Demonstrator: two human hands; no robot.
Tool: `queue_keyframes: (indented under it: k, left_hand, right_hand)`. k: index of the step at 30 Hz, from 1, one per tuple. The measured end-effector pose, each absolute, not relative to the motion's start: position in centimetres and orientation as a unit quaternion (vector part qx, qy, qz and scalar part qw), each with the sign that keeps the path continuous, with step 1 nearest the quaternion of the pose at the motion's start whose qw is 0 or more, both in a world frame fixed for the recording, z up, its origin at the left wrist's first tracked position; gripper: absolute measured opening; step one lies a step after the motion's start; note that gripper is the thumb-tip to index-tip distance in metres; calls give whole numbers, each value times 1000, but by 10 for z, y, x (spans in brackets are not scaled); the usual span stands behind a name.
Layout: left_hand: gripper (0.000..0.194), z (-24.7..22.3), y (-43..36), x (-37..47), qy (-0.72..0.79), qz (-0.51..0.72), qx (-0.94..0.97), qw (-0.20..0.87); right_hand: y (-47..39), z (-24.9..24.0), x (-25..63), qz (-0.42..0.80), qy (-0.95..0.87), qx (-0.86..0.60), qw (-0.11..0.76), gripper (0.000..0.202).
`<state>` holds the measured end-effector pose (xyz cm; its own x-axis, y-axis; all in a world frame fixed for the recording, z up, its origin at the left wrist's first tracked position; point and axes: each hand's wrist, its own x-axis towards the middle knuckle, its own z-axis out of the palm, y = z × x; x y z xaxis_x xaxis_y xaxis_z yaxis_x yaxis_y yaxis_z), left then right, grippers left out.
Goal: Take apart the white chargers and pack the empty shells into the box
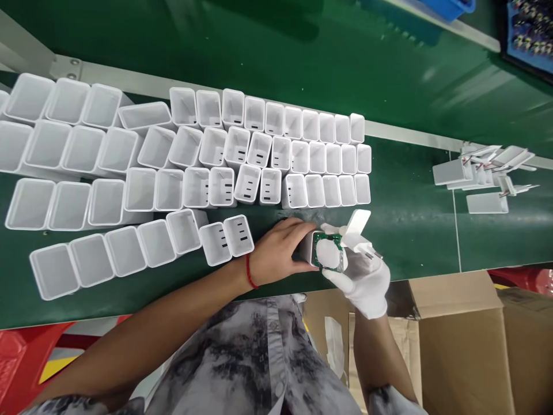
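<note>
My left hand [280, 249], bare with a red string at the wrist, grips a white charger housing [307, 246] from its left side. At the housing's open end sits a green circuit board [318, 237] with a white pad [329, 253] on it. My right hand [366, 282], in a white glove, closes around the board's right side. A white end cap [355, 241] with metal plug prongs rests against the right fingers. How far the board is inside the housing, I cannot tell.
Rows of open white housings [168, 190], several with slots, fill the left and middle of the green table [406, 230]. Housings with caps hanging open [488, 203] stand at the right. A cardboard box [464, 346] is below the front edge, and a blue bin [449, 7] sits on the shelf above.
</note>
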<state>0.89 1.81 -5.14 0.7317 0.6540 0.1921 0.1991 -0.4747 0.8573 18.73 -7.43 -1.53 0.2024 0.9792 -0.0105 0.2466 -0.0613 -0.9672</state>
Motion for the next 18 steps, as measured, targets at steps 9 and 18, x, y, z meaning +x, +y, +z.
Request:
queue_keyframes:
  k: [9,18]
  left_hand:
    - [61,-49,19,9,270,235,817,452]
    - [58,-49,18,8,272,239,815,453]
  right_hand:
    - [-73,-15,184,420,-477,-657,406,53]
    - [-78,-9,185,414,-511,-657,368,53]
